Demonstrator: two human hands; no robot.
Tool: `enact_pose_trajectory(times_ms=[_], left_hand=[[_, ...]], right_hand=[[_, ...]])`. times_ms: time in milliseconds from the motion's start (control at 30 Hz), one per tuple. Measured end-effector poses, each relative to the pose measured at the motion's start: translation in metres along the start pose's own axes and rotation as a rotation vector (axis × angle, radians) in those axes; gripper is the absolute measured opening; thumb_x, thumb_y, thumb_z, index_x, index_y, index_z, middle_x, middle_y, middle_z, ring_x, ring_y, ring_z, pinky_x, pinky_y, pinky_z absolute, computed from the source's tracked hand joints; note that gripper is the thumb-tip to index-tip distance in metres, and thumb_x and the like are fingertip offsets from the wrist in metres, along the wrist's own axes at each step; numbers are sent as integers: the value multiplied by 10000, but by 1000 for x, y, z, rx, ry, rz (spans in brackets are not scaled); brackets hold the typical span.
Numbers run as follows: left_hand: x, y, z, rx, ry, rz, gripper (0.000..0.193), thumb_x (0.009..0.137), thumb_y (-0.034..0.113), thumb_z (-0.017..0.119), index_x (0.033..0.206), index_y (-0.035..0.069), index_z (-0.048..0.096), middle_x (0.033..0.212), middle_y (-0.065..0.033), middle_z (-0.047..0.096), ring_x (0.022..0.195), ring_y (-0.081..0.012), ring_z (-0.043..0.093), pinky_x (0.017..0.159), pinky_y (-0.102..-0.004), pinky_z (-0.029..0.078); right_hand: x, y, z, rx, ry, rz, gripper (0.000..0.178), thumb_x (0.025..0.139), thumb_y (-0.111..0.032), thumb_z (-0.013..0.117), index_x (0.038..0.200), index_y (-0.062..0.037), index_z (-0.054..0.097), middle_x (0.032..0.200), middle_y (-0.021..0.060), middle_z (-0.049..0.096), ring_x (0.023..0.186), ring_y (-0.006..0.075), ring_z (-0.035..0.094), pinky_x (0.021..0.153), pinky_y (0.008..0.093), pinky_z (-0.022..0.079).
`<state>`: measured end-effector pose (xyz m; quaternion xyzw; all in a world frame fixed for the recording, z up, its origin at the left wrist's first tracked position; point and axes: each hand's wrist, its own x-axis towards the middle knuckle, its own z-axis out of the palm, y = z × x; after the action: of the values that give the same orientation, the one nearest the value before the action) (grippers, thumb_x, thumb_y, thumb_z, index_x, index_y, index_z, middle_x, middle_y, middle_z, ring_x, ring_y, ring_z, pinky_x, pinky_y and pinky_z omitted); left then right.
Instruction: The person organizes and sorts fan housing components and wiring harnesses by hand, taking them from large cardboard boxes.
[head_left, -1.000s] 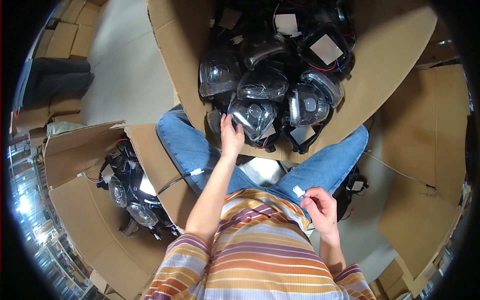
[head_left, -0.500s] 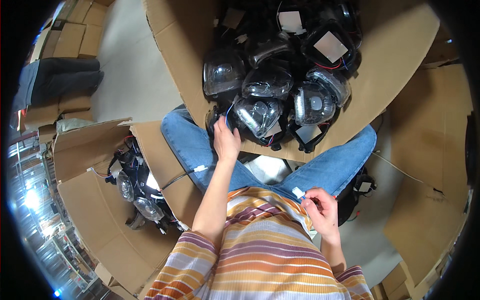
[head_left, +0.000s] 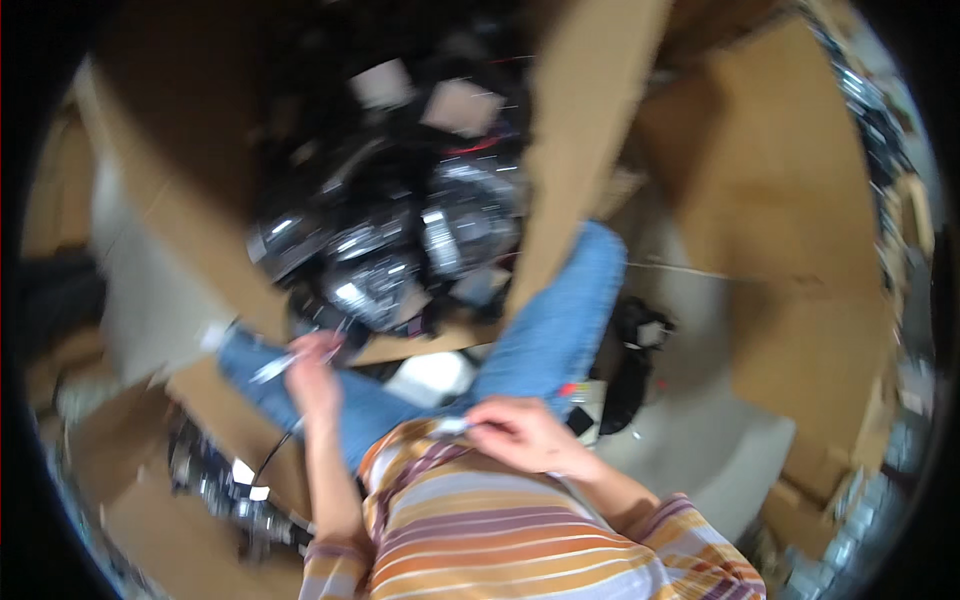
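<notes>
The picture is smeared by motion. In my right hand [head_left: 525, 435], held before my striped shirt, a small white plug connector [head_left: 450, 427] is pinched between thumb and fingers. My left hand [head_left: 315, 375] is over my left thigh, just off the near left corner of a large cardboard box [head_left: 565, 130]. Beside it shows a whitish streak [head_left: 272, 370], perhaps a connector; blur hides whether the fingers hold it. Inside the box lie several black-housed lamps with clear lenses [head_left: 375, 285], some with pale square patches and wires.
A second cardboard box [head_left: 140, 520] at the lower left holds more lamps [head_left: 215, 475], and a dark cable [head_left: 275, 455] rises from it. Tall cardboard [head_left: 800, 230] stands at the right. On the floor beside my right leg lies a black part [head_left: 625, 390].
My view has swung right, so the boxes appear further left. My left hand has drawn back from the lamps toward my thigh. My right hand has moved inward with the connector.
</notes>
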<state>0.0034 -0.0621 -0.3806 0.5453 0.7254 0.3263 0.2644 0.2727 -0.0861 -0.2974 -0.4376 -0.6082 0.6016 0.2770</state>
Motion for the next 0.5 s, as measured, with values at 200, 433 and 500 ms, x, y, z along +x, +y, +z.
enact_pose_trajectory(times_ms=[200,433,500], left_hand=[[-11,55,-23,-585,-133,-130,497,911,401,296,1180,-11,366,737,-30,437,502,-29,337,437,-178,305],[-41,103,-17,-888,-471,-622,443,869,214,406,1269,38,338,802,-6,437,570,-46,354,465,-185,319],[-48,94,-15,-683,-616,-419,415,848,138,442,1244,34,377,809,-29,506,663,-106,473,525,-236,405]], right_hand=[[-7,-17,-12,-136,52,-27,85,769,-105,542,798,-26,531,700,85,540,556,221,535,485,297,409],[-15,-41,-24,-45,44,-53,76,763,-78,541,792,-10,523,648,78,524,541,205,519,480,303,388],[-17,-53,-24,-3,26,-52,88,756,-95,547,789,-16,531,652,87,531,550,222,527,482,312,393]])
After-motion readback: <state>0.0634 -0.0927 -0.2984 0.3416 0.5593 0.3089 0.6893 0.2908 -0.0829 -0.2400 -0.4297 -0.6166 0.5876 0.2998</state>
